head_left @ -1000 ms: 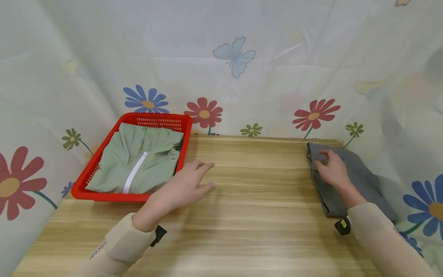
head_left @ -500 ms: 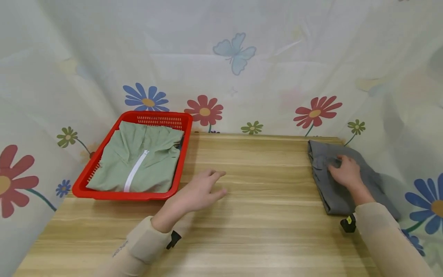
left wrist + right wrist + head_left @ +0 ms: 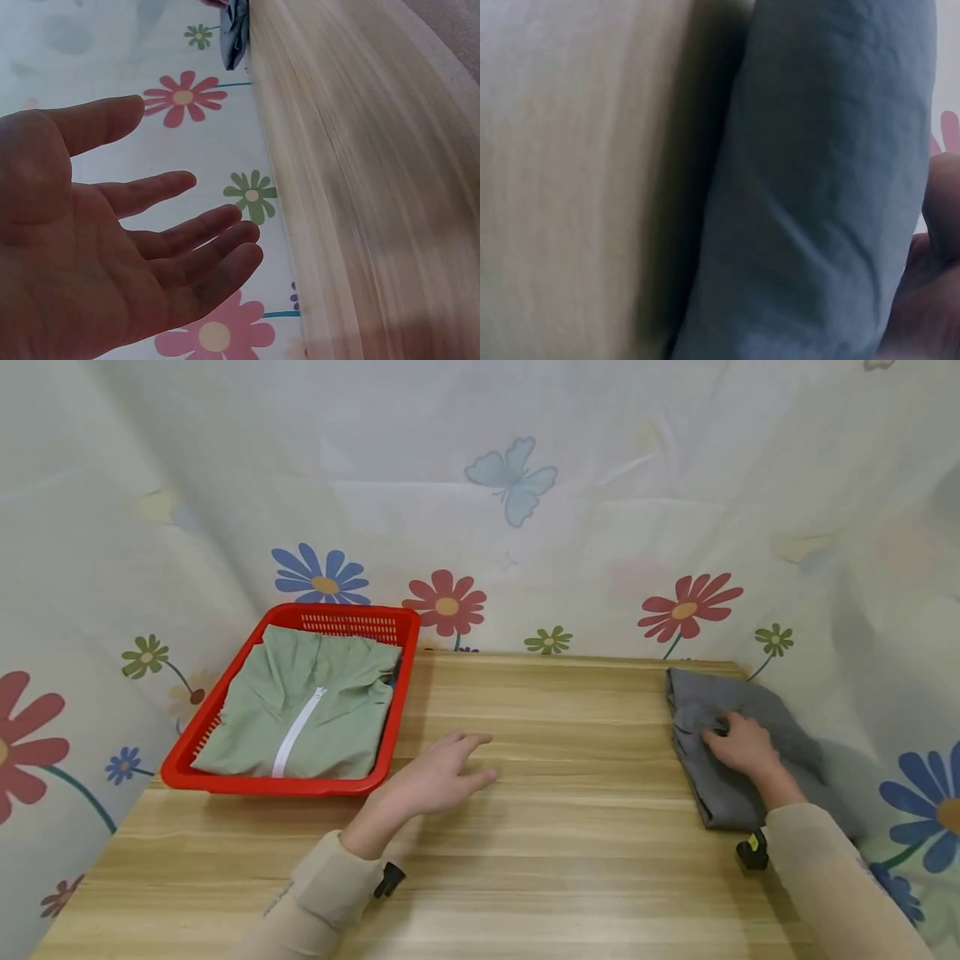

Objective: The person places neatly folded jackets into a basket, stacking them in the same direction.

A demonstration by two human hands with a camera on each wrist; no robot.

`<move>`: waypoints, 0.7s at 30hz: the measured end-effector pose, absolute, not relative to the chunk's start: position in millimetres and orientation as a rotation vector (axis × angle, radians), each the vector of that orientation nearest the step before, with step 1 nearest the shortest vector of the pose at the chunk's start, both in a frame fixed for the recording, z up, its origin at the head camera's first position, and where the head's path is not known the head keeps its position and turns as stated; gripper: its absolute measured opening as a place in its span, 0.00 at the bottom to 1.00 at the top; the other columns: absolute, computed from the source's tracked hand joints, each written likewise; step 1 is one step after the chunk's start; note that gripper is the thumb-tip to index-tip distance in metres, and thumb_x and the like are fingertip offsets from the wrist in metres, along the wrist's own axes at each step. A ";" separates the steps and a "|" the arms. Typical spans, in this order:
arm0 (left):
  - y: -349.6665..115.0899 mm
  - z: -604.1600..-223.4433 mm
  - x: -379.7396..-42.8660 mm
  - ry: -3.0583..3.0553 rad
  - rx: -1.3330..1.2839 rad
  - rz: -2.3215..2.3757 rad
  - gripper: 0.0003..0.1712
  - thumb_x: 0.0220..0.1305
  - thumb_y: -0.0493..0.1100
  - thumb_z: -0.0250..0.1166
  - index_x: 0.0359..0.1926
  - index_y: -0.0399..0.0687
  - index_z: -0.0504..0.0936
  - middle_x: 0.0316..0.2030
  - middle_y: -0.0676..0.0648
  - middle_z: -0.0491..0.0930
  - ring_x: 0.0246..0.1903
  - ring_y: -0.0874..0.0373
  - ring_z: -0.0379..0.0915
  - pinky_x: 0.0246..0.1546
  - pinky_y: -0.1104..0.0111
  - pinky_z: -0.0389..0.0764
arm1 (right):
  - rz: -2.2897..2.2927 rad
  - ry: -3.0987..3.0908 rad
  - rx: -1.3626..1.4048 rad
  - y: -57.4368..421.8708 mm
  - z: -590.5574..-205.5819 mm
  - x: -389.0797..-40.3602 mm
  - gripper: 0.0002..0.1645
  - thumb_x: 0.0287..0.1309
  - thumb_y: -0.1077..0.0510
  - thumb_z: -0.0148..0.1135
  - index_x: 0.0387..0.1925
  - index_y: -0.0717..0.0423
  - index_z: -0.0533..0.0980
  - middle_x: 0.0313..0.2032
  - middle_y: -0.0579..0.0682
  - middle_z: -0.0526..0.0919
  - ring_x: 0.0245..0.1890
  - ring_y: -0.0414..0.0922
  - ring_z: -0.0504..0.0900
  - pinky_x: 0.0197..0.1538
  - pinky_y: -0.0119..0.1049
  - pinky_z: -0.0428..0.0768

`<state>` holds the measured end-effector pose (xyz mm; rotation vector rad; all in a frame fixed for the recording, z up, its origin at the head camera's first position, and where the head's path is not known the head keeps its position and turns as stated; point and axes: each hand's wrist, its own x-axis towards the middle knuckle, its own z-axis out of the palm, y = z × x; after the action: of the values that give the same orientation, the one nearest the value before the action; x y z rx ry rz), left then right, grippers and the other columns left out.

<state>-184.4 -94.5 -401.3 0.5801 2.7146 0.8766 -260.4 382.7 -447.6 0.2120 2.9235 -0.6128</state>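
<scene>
A folded grey garment (image 3: 780, 706) lies at the right end of the wooden table. My right hand (image 3: 744, 748) is on top of it, thumb and fingers drawn together and pinching the cloth, which is rumpled there. In the right wrist view the garment's thick folded side (image 3: 817, 180) fills the middle, with part of the hand (image 3: 934, 262) at the right edge. My left hand (image 3: 438, 777) hovers over the table, beside the basket's near right corner. Its fingers are spread and relaxed, and the left wrist view shows the bare palm (image 3: 82, 270) holding nothing.
A red plastic basket (image 3: 403, 693) stands at the left with a folded light green garment (image 3: 247, 727) with a white zipper in it. Behind the wooden table (image 3: 570, 860) and along its sides hangs a white flowered curtain (image 3: 600, 543).
My right hand has shifted a little right over the grey garment, and its fingers have closed on the cloth. My left hand has moved right, away from the basket, staying relaxed.
</scene>
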 end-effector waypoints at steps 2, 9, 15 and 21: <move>-94.3 -403.9 -186.3 2.706 0.582 0.893 0.34 0.73 0.55 0.64 0.73 0.44 0.71 0.68 0.41 0.70 0.66 0.45 0.66 0.66 0.48 0.69 | -0.605 2.923 0.192 379.1 -448.6 -260.0 0.41 0.74 0.46 0.48 0.71 0.76 0.57 0.67 0.83 0.55 0.64 0.81 0.54 0.58 0.81 0.58; -92.0 -411.7 -193.6 2.602 0.634 1.025 0.33 0.75 0.53 0.62 0.72 0.40 0.70 0.69 0.42 0.71 0.66 0.44 0.69 0.65 0.49 0.71 | -0.600 2.941 0.104 361.5 -449.1 -259.0 0.39 0.74 0.47 0.50 0.70 0.75 0.59 0.67 0.82 0.57 0.65 0.81 0.55 0.57 0.82 0.57; -90.1 -420.2 -198.3 2.490 0.613 1.190 0.34 0.74 0.53 0.62 0.72 0.38 0.70 0.67 0.38 0.72 0.64 0.42 0.71 0.63 0.48 0.73 | -0.605 3.000 -0.074 345.1 -449.1 -259.8 0.37 0.73 0.50 0.54 0.65 0.79 0.65 0.62 0.82 0.65 0.62 0.80 0.61 0.61 0.75 0.61; -86.8 -427.0 -200.0 2.426 0.498 1.298 0.34 0.74 0.54 0.62 0.72 0.40 0.70 0.65 0.36 0.73 0.61 0.41 0.73 0.61 0.48 0.75 | -0.628 3.024 -0.171 331.0 -448.3 -261.6 0.33 0.73 0.51 0.57 0.63 0.79 0.69 0.59 0.80 0.70 0.60 0.77 0.66 0.61 0.71 0.65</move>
<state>-200.0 -86.8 -427.0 0.4982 2.4260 1.2979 -261.6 331.0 -448.3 -0.1708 3.0236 -0.6276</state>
